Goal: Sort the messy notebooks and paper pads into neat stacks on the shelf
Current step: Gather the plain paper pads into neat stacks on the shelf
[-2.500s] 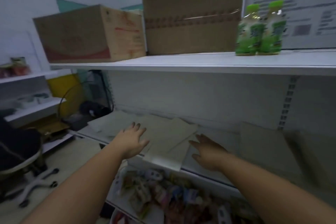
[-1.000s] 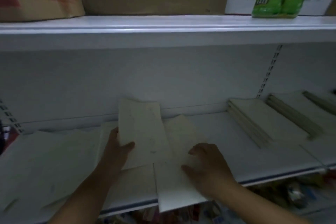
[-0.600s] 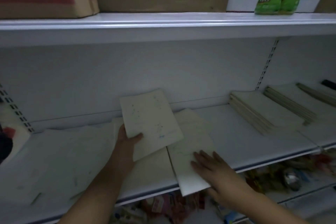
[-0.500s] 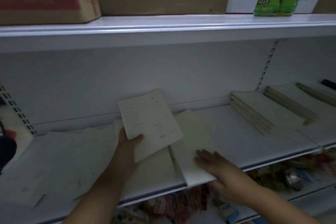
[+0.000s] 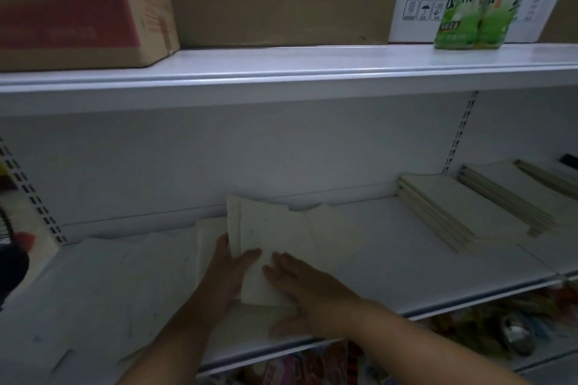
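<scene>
Both arms [image 5: 184,325] extended, left hand [image 5: 230,272] pinching notebooks [image 5: 281,228], right hand [image 5: 301,286] flat.

Scene's running dim, bluish cast. Upper shelf [image 5: 312,66] is catching the most light and shading the bay beneath. Green bottles [image 5: 472,9] are smearing with motion blur. Pale notebooks [image 5: 281,234] are showing low contrast. Wide-angle lens is bowing lines at the edges.
</scene>
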Tool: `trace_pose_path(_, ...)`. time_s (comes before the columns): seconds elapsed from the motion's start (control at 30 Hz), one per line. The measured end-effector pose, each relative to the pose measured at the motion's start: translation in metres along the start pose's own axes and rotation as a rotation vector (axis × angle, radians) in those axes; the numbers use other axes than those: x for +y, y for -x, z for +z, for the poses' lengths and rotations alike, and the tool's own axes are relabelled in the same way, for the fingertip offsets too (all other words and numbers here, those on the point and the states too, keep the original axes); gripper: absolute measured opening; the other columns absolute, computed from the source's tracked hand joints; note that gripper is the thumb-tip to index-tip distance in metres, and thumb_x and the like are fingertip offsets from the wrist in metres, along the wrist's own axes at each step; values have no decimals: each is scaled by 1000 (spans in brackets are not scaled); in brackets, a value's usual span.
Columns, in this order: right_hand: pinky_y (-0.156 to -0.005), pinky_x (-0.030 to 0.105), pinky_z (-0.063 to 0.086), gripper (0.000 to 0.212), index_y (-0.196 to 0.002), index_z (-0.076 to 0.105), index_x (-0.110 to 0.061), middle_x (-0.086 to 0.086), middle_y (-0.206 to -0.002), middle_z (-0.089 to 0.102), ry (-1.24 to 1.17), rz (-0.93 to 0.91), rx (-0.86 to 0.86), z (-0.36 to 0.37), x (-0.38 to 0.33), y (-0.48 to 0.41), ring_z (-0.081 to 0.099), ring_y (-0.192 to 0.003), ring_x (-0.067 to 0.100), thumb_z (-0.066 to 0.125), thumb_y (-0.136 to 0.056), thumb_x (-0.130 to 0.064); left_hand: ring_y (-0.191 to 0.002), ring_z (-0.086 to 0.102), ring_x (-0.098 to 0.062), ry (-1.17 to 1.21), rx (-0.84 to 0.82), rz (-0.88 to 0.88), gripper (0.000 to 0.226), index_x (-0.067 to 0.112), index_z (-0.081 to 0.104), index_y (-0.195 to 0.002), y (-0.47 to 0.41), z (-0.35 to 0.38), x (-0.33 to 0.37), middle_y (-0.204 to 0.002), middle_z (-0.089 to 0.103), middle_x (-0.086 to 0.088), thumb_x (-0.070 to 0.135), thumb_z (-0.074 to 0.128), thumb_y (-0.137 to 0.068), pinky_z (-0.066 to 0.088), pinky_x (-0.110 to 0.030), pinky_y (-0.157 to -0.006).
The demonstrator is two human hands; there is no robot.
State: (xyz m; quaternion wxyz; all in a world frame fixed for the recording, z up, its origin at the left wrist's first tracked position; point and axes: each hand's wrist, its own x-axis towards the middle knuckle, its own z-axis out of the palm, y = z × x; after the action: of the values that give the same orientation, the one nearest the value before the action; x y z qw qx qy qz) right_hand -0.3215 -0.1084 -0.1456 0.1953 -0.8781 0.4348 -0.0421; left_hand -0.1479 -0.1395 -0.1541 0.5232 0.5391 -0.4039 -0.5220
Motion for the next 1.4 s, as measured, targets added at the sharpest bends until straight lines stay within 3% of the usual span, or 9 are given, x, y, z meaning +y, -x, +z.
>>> trace_pose_path(0.13, -118, 27, 11, 73, -149, 19, -20, 1, -158, 15, -107, 435, 423, -18, 60, -4, 13, -146, 17, 42, -90, -56, -91, 62, -28, 5, -33, -4, 46, 19, 43, -127, -3, -2, -1, -114, 60, -14, 0, 57, -88, 53, -38, -73)
trace_pose_path(0.23, -117, 41, 14, 89, -151, 1, -12, 13, -157, 14, -2, 742, 290, -27, 94, -8, 13, -144, 30, 49, -89, -55, -84, 60, -21, 24, -57, 19, 37, 22, 43, -121, 0, 2, 1, -103, 61, -4, 2, 51, -92, 48, -30, -64)
trace_pose_path(0.4, -102, 28, 37, 86, -142, 32, -3, 14, -143, 41, -342, 838, 435, -45, 115, -8, 40, -132, 26, 74, -76, -39, -86, 62, -24, 50, -56, 6, 31, 23, 45, -121, -1, 2, 3, -101, 62, -5, 6, 48, -95, 51, -33, -69)
trace_pose_path(0.5, -71, 20, 37, 34, -113, 61, -8, 13, -119, 61, -336, 783, 469, -52, 114, -4, 57, -106, 24, 68, -81, -20, -88, 62, -26, 74, -42, -5, 31, 24, 46, -123, 0, 1, 4, -102, 63, -4, 9, 47, -96, 51, -33, -70)
trace_pose_path(0.63, -48, 17, 41, 17, -101, 50, -16, 13, -104, 55, -649, 652, 625, -55, 102, 9, 54, -75, 17, 59, -88, -8, -96, 62, -31, 106, -38, -1, 38, 22, 43, -133, 0, -3, 2, -117, 61, -12, 12, 47, -97, 52, -38, -74)
trace_pose_path(0.83, -75, 38, 51, 23, -106, 56, -17, 11, -110, 55, -979, 694, 863, -104, 89, 77, 57, -88, 30, 60, -89, -2, -90, 61, -26, 216, -85, -39, 35, 25, 44, -133, 0, -12, 4, -115, 60, -10, 18, 45, -99, 50, -34, -71)
trace_pose_path(1.13, -49, 27, 52, 27, -116, 55, -5, 18, -95, 68, -1072, 656, 625, -123, 58, 174, 69, -69, 26, 57, -89, -1, -78, 58, -12, -64, -379, -40, 30, 25, 44, -127, 12, 7, 28, -102, 59, -1, 15, 46, -98, 43, -21, -60)
trace_pose_path(1.3, -50, 24, 52, 30, -116, 55, -5, 16, -95, 69, -1122, 595, 525, -120, 56, 165, 71, -69, 22, 59, -87, 1, -101, 63, -11, -206, -543, -19, 38, 30, 50, -127, 49, 55, 16, -126, 60, 6, 29, 61, -90, 50, -24, -81)
trace_pose_path(1.4, -57, 25, 55, 30, -114, 58, -3, 14, -94, 72, -1144, 579, 466, -121, 72, 166, 71, -74, 21, 60, -85, 3, -102, 66, -8, -182, -648, 8, 42, 27, 58, -120, 72, 81, 11, -114, 69, 9, 46, 62, -84, 53, -29, -89)
